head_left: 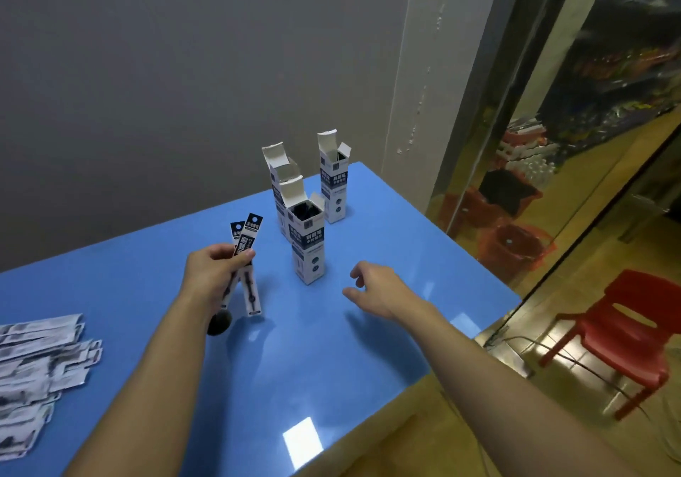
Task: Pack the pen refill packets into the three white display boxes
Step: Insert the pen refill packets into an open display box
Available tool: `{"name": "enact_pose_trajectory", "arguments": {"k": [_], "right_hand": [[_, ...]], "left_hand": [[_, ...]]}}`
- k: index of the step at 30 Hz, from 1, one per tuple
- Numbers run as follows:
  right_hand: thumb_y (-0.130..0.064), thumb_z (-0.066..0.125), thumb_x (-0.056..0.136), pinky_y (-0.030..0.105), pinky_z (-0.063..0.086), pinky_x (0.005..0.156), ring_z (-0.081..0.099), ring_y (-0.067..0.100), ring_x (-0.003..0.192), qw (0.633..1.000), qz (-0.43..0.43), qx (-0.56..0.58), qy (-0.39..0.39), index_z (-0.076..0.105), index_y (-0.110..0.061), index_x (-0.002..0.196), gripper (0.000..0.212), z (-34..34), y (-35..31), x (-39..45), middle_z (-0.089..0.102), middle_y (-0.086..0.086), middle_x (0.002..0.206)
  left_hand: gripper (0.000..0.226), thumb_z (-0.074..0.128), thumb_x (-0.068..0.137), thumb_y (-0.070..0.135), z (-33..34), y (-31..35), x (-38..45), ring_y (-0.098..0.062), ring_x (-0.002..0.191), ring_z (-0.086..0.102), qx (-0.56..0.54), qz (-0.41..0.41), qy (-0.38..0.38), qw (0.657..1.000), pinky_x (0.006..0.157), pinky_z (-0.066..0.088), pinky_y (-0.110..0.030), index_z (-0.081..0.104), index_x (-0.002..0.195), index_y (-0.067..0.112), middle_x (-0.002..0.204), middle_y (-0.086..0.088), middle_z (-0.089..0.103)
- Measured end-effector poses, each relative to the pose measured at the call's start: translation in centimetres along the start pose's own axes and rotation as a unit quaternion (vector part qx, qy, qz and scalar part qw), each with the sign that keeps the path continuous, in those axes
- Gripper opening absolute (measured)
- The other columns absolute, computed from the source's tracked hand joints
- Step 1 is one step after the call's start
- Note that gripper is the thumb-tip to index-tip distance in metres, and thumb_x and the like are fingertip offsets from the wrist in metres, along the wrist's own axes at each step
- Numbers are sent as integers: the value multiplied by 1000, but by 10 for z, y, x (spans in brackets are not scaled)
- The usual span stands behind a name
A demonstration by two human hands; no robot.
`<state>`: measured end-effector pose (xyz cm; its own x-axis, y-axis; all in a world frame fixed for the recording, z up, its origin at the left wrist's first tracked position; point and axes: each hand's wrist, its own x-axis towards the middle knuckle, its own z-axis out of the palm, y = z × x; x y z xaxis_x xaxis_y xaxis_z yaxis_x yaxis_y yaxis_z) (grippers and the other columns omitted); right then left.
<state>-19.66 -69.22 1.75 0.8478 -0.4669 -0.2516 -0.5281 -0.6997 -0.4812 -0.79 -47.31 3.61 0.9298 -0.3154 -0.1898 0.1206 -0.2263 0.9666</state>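
Three white display boxes stand upright with open lids on the blue table (331, 358). The nearest box (308, 244) holds dark packets inside. Partly behind it stands a second box (282, 181), and a third box (333, 185) is farther right near the table's far edge. My left hand (213, 274) grips two pen refill packets (247, 251) upright, left of the nearest box. My right hand (379, 292) hovers over the table to the right of that box, fingers loosely curled and holding nothing. A pile of loose packets (40, 369) lies at the left edge.
A small dark round object (219, 323) lies on the table under my left forearm. A grey wall runs behind the table. A red plastic chair (622, 333) and red baskets (516, 251) stand on the floor to the right, beyond the table's right edge.
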Motion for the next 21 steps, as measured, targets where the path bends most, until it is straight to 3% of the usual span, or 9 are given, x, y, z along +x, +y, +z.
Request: {"name": "enact_pose_trajectory", "arguments": {"k": [4,6,10,14,18,21], "right_hand": [[-46,69,89,27,45,86,55,13,100,998,-28,52,-15,50,-18,134,56,-19,1,35,59,-1,124],[-46,73,85,28,47,89,57,15,105,996,-49,78,-19,49,-19,136,62,-28,-1,51,58,-3,125],[-45,81,80,26,46,87,55,12,109,984,-97,142,-50,44,-21,142,76,-40,-7,82,54,-6,130],[-43,86,74,27,48,88,55,9,110,965,-159,182,-101,41,-27,143,84,-42,-14,109,51,-13,131],[-37,86,74,30,53,87,58,12,107,941,-219,205,-158,44,-34,136,75,-39,-23,127,54,-18,127],[-30,86,76,33,53,88,61,18,102,926,-261,203,-182,52,-33,127,61,-40,-28,137,61,-12,117]], "left_hand": [[13,82,82,14,9,15,11,-21,75,57,-26,-3,26,999,67,45,-30,72,87,9,82,-7,68],[12,82,82,14,10,22,15,-19,76,60,-34,1,44,998,70,46,-30,72,86,9,82,-5,68],[12,80,84,11,14,30,16,-14,70,58,-43,0,86,995,63,42,-23,69,88,8,78,-2,64],[13,79,85,9,17,36,7,-14,68,58,-62,8,140,988,68,46,-26,67,81,11,73,-1,63],[9,77,87,11,26,51,-11,-1,60,60,-75,31,204,976,60,47,-15,69,83,12,73,4,65],[7,74,90,12,37,68,-26,-5,68,61,-99,64,248,961,68,48,-19,70,85,14,76,4,66]]}}
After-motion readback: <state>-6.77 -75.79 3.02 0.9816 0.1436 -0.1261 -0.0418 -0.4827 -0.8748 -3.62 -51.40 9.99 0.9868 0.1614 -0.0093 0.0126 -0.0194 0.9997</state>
